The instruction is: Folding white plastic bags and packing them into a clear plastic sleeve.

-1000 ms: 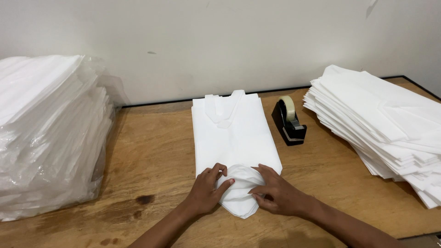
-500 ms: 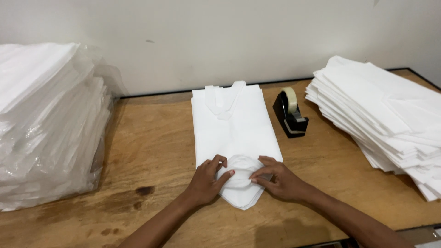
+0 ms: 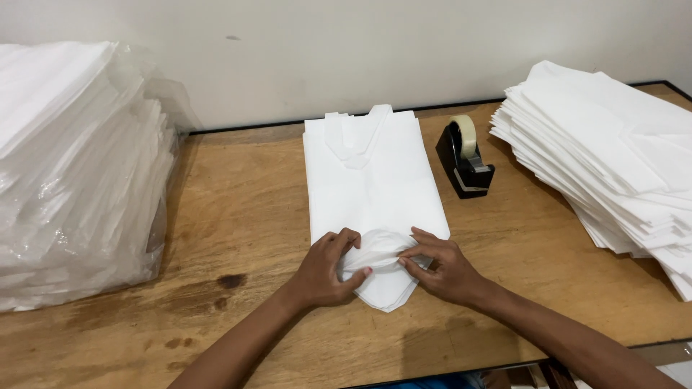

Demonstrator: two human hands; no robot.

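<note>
A white folded bag [image 3: 371, 176] lies flat on the wooden table [image 3: 238, 209], its handles toward the wall. Its near end is rolled up into a small roll [image 3: 378, 248]. My left hand [image 3: 324, 270] grips the left side of that roll, fingers curled over it. My right hand [image 3: 440, 266] pinches the right side of the roll with thumb and fingers. Both forearms reach in from the near edge of the table.
A black tape dispenser [image 3: 465, 158] with a pale roll stands just right of the bag. A tall stack of white folded bags [image 3: 620, 151] fills the right side. A plastic-wrapped bundle of white bags [image 3: 72, 173] sits at the left. The wall runs along the back.
Both hands have rolled the bag's near end a little further toward the wall, and the roll has grown tighter. The view has shifted slightly.
</note>
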